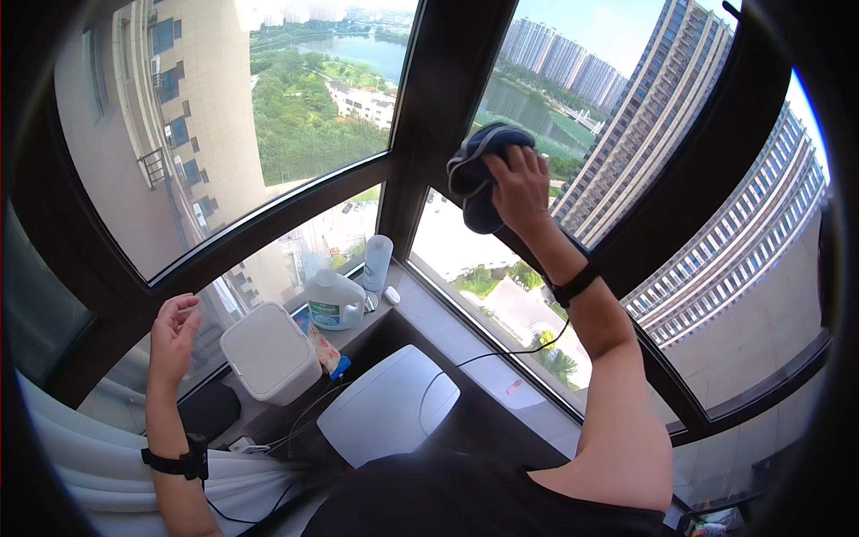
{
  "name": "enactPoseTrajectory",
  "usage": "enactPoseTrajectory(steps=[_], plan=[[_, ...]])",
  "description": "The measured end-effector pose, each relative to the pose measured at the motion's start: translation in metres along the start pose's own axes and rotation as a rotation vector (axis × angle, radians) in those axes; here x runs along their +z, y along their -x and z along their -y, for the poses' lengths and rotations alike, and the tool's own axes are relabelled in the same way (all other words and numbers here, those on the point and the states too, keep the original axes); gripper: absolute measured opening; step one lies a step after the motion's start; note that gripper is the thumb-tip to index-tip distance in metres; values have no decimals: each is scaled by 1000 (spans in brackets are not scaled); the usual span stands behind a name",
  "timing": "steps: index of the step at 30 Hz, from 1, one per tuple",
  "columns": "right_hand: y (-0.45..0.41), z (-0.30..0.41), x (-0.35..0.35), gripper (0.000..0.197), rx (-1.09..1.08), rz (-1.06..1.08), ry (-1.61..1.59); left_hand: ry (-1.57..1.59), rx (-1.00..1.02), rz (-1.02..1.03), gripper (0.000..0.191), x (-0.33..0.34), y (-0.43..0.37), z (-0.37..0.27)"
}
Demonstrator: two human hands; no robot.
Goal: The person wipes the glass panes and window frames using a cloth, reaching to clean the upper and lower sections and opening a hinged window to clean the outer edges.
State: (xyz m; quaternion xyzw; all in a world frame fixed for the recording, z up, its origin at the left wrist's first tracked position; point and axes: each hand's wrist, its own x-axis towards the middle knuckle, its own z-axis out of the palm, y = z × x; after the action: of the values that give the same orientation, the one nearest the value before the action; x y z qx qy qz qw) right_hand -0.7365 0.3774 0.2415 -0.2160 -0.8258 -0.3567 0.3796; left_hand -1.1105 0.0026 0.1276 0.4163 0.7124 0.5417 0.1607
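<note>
My right hand (522,188) is raised and grips a folded dark blue cloth (484,174) with pale edging, pressed against the lower part of a window pane (537,114) beside the dark frame. Bare and with its fingers loosely curled, my left hand (176,335) is held up at the left, near the window frame and above a white curtain. Nothing shows in it. Each wrist wears a black band, and a thin cable runs from the right one.
On the sill stand a white lidded bin (272,352), a translucent jug (334,302), a clear bottle (378,262) and a small white object (392,295). A white box-like appliance (389,406) sits below. A white curtain (100,463) hangs lower left; dark window frames (429,87) cross the view.
</note>
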Motion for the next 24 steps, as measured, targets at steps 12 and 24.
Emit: enactPoseTrajectory(steps=[12,24], plan=[[181,-117,-12,31,-108,359,150,164,233,409,25,288,-41,-140],[201,-102,-86,26,56,455,-41,148,156,445,31,321,18,-136]])
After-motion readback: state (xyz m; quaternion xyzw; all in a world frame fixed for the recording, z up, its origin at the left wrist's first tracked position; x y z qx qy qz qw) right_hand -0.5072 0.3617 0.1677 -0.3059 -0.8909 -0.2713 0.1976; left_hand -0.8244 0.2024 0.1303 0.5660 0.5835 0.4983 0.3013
